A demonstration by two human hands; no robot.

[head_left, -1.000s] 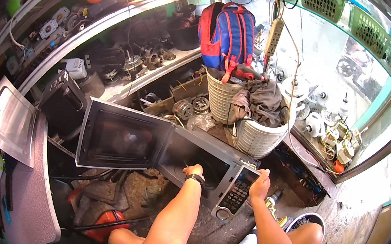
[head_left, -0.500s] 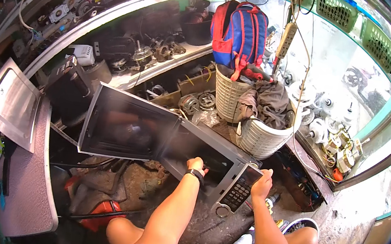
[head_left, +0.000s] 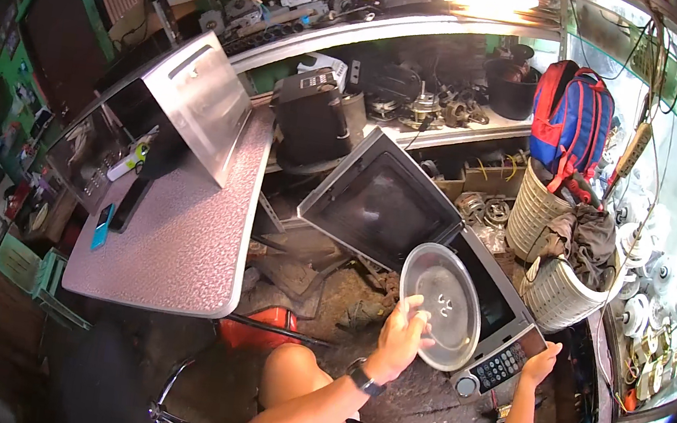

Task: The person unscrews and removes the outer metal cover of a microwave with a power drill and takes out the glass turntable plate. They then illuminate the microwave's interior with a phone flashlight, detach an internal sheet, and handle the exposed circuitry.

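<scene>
A microwave oven [head_left: 520,325] sits low in front of me, with its door [head_left: 382,204] swung wide to the left. My left hand [head_left: 403,336] is closed on the near left rim of a round glass turntable plate [head_left: 448,297]. The plate is tilted up and stands outside the oven, covering part of the cavity and the door's hinge side. My right hand [head_left: 540,363] grips the right edge of the oven beside its keypad panel [head_left: 503,363]; some of those fingers are hidden behind the edge.
A pinkish speckled table [head_left: 174,242] stands at the left, carrying a phone [head_left: 103,227] and a metal panel [head_left: 199,106]. White baskets [head_left: 561,294] with cloths and a backpack [head_left: 574,118] are at the right. Shelves of motor parts [head_left: 423,108] line the back.
My left hand has come out of the oven cavity with the turntable plate. My right hand stays on the oven's right edge. The view has turned left, showing more of the table.
</scene>
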